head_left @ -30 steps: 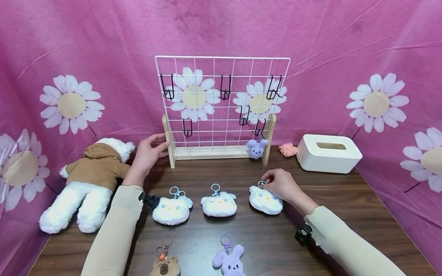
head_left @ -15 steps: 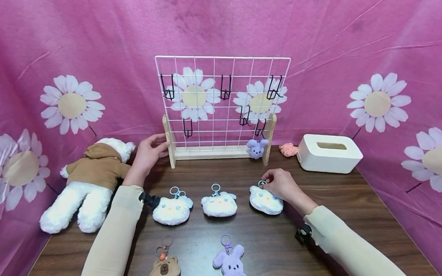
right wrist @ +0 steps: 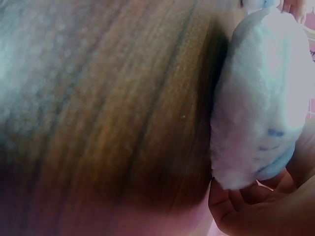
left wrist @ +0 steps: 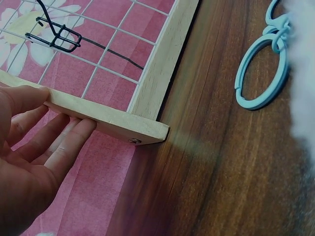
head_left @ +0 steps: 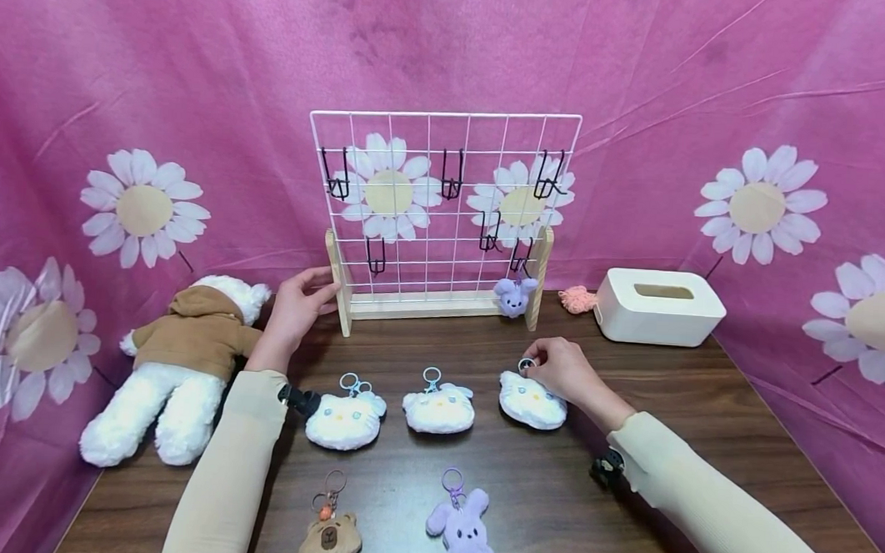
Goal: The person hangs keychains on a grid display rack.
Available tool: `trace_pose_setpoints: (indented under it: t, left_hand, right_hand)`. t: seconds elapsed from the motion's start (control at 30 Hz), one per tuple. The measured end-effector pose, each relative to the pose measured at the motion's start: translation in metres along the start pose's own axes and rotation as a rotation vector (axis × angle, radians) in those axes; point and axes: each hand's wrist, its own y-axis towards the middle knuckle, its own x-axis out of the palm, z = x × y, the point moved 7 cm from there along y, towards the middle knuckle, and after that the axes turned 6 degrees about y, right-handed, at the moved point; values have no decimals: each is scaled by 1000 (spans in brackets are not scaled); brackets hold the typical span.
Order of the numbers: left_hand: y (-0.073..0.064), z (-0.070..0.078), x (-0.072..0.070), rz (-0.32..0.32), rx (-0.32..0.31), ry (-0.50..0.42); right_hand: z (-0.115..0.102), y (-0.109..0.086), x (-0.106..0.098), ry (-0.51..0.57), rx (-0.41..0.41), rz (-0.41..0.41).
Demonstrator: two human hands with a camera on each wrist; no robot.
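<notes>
Hardly anything has moved since the earlier frames: only the key ring (head_left: pixel 527 365) at the right hand (head_left: pixel 561 369) sits a touch differently, and both arms hold the same pose. Landmark is the wire rack (head_left: pixel 426 306), standing upright on the table (head_left: pixel 386 491). Right hand is in front of the rack, toward its right end, fingertips together, pinching that ring. Ring belongs to the rightmost white plush charm (head_left: pixel 532 401), lying on the table just below the hand, in front of the rack. Right wrist view is blurry; plush sits close to the curled fingers there.

Left hand (head_left: pixel 296 306) is at the rack's left end, fingers fairly straight and slightly spread, tips touching the wooden post (left wrist: pixel 113 117). Can't tell if it's squeezing.

Six black hooks (head_left: pixel 450 189) on the rack; a purple plush head (head_left: pixel 515 299) hangs from the lowest one at the rack's right. Two more white charms, the middle one (head_left: pixel 439 410) and the left one (head_left: pixel 345 422), lie in front of the rack. Farther forward of it: a brown bear charm (head_left: pixel 329 542) and a long-eared purple charm (head_left: pixel 466 537). Left of the rack, a big plush toy (head_left: pixel 191 347) in a brown hoodie. Right of the rack, an orange fuzzy item (head_left: pixel 578 299) touching a white tissue box (head_left: pixel 658 325). Pink daisy cloth (head_left: pixel 259 50) behind the rack.
</notes>
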Motion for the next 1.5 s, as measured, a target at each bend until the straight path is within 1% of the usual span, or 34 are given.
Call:
trace_pose_setpoints:
  t: [0.13, 0.17, 0.43, 0.73, 1.0, 1.17, 1.33, 1.5]
  left_hand:
    - [1, 0, 0, -2, 2, -2]
    - [1, 0, 0, -3, 3, -4]
    - [1, 0, 1, 6, -10, -1]
    - [1, -3, 1, 3, -14, -1]
    - [1, -1, 1, 0, -6, -4]
    - [1, -2, 1, 1, -21, 2]
    - [0, 0, 1, -3, -10, 1]
    - [0, 1, 1, 0, -6, 0]
  right_hand:
    - [1, 0, 0, 1, 3, 4]
    - [-7, -5, -3, 3, 7, 2]
    - [-9, -5, -7, 25, -20, 19]
    - [-11, -6, -13, 69, -23, 37]
    - [-22, -9, -22, 116, -44, 82]
    - [-31, -13, -28, 158, -42, 81]
    - [-37, -16, -35, 233, -35, 75]
    - [-42, -18, -42, 286, -54, 81]
